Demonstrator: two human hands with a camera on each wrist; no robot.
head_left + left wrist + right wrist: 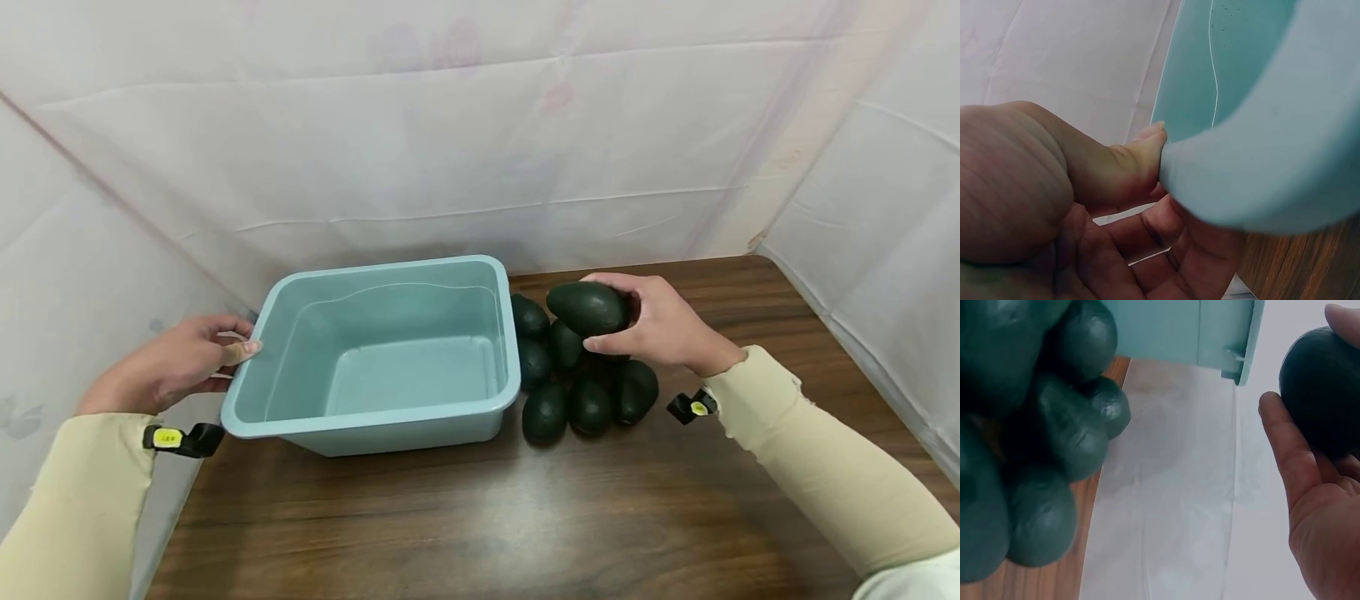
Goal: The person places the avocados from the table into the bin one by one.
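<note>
A pale blue plastic tub (255, 417) stands empty on the wooden table. My left hand (197, 358) grips its left rim, thumb pressed on the edge (1147, 140) and fingers curled under the tub's lip (1260, 187). To the tub's right lies a pile of dark green avocados (570, 392). Just above that pile my right hand (637, 327) holds one avocado (588, 307), thumb and fingers curled round it. In the right wrist view the held avocado (1325, 387) sits in my palm, with the pile of avocados (1041, 437) at the left.
The brown wooden table (465, 517) stretches toward me in front of the tub. White sheeting (480, 125) closes in the back and both sides. The table's left edge runs close under the tub's left end.
</note>
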